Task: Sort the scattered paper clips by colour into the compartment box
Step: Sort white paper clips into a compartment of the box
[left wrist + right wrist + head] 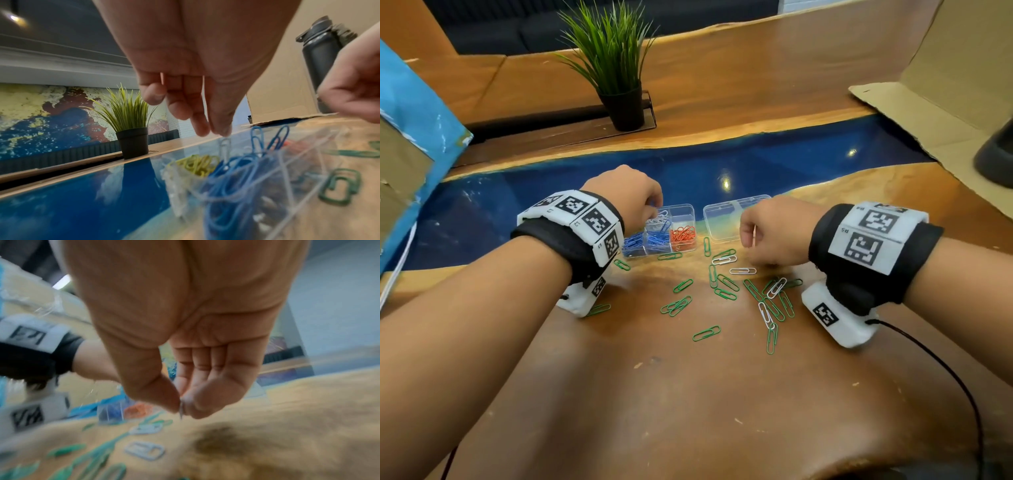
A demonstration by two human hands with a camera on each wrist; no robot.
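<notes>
Your left hand (631, 195) hangs over the clear compartment box (659, 229), fingers pointing down into its far middle cell. In the left wrist view your fingertips (223, 128) pinch the top of a white paper clip (225, 149) that hangs upright, its lower end down among the blue clips (230, 175) heaped in the nearest cell. Yellow clips (197, 164) fill a cell farther back, and the head view shows orange clips (683, 234) in the box's right-hand near cell and a few white ones under your fingers.

Your right hand (770, 233) hovers just above the table (688, 394), to the right of the box and in front of the box's clear lid (726, 219), which lies flat beside it. In the right wrist view, which is blurred, thumb and forefinger are pressed together on a thin pale clip (181, 408) seen edge-on, its end poking out below the fingertips; the other fingers curl loosely into the palm. Its colour looks white or silver, but the blur leaves that unsure.

The unsorted clips lie on the wood between your wrists and nearer to you: mostly green clips (705, 334), with a few white clips (743, 271) mixed in, the closest just below your right knuckles. One green clip lies against the box's front wall.
</notes>
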